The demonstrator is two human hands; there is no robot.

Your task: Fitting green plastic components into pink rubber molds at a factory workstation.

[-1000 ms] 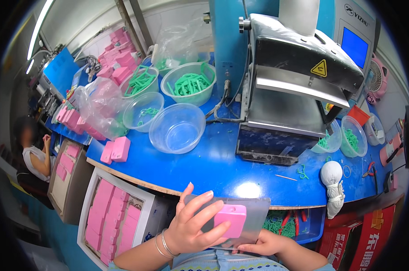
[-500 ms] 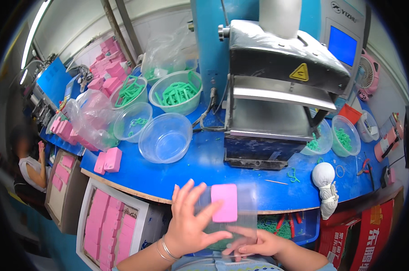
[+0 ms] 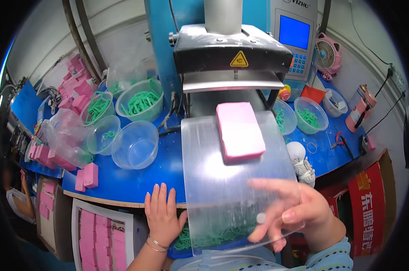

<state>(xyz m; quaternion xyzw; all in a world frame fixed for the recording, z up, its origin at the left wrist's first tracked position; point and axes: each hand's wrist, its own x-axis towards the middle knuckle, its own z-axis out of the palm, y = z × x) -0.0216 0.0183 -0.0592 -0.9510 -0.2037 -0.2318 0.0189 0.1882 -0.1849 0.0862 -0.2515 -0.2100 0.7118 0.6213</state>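
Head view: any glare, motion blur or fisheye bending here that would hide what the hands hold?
Head view: white glare streaks the clear plastic sheet, yet the pink block on it reads sharply; the right hand holding the sheet is smeared by motion at the fingertips; the left hand at the blue table edge is crisp; fisheye bends that edge, and the corners are black.

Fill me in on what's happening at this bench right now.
A person's right hand holds a clear plastic sheet carrying a pink block, raised in front of the black press machine. The left hand rests at the edge of the blue table. An empty clear bowl and bowls of green parts sit to the left.
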